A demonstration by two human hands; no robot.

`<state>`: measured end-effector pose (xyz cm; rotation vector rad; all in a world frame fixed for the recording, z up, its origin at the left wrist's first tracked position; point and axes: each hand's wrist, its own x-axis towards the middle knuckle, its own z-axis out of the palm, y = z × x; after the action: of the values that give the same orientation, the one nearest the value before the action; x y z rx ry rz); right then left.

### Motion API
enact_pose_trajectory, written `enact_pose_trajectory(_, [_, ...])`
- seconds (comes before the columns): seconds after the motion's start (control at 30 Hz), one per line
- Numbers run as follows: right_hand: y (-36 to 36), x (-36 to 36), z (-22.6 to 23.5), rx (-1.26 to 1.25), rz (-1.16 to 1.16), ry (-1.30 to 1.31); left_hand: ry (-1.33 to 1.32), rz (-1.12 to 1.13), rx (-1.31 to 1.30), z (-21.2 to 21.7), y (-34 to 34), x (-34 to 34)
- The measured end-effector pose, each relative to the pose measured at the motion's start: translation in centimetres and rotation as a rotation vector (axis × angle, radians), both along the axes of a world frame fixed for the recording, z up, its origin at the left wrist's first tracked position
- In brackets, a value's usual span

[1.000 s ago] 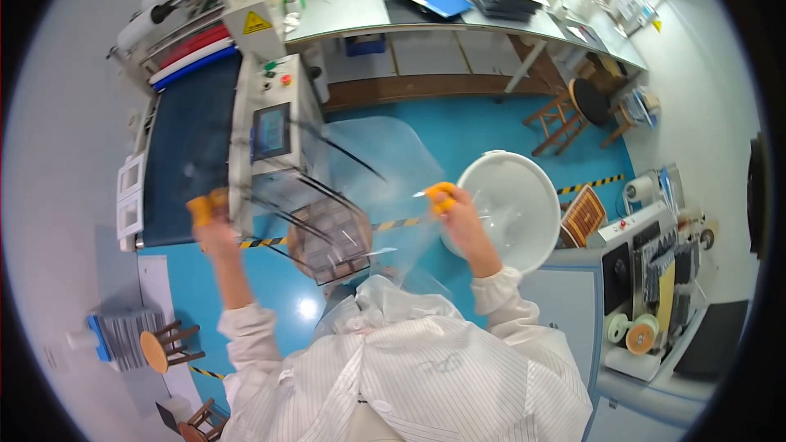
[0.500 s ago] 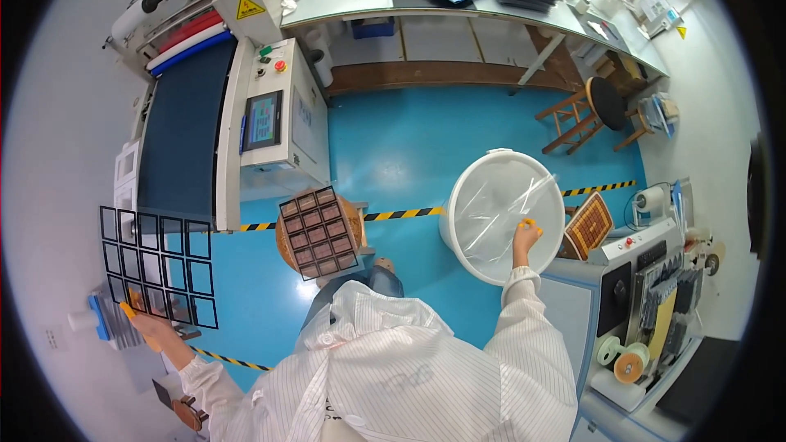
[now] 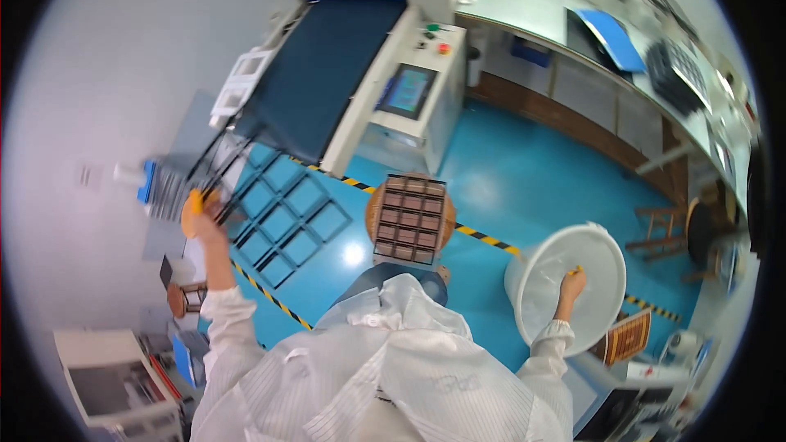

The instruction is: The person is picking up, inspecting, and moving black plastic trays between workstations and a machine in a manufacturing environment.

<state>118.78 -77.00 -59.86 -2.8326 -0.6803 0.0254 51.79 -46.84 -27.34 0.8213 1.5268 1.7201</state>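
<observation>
My left hand (image 3: 206, 217), with yellow finger covers, grips one edge of a black grid frame (image 3: 282, 211) with square openings. The frame is tilted, and its far part is smeared by motion. My right hand (image 3: 572, 285) is over the mouth of a large white bin (image 3: 514, 282), its fingers curled together. Faint clear film (image 3: 550, 266) shows inside the bin; whether my fingers still hold any cannot be made out. Between the hands, a stack of similar grid sheets (image 3: 412, 219) with brownish panels lies on a round wooden stool (image 3: 372, 217).
A machine with a dark conveyor belt (image 3: 332, 65) and a control box (image 3: 434, 102) stands ahead. A long workbench (image 3: 524, 12) runs to the right, with a stool (image 3: 697, 229) by it. Striped tape (image 3: 487, 239) crosses the blue floor. An orange-brown rack (image 3: 629, 336) stands beyond the bin.
The view has turned left. The grid frame has swung from upright over the wall to a slant above the floor. The clear film no longer stretches up from my right hand.
</observation>
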Motion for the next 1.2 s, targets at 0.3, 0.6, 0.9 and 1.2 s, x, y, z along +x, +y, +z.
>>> enact_pose_trajectory(0.3, [25.1,-30.7,24.9,0.543,0.987,1.274,-0.115,-0.253,-0.003,-1.1,2.2,2.0])
enact_pose_trajectory(0.6, [38.5,-47.8,26.2,0.417,1.047,1.442,-0.223,-0.183,-0.130,-4.8,11.1,-10.9])
enact_pose_trajectory(0.9, [62.2,-69.9,25.4,0.370,0.985,1.550,-0.185,-0.276,-0.384,-6.7,27.9,-33.7])
enact_pose_trajectory(1.2, [89.4,-88.0,21.5,0.562,0.808,1.411,-0.268,-0.001,-0.731,-19.7,21.2,-50.7])
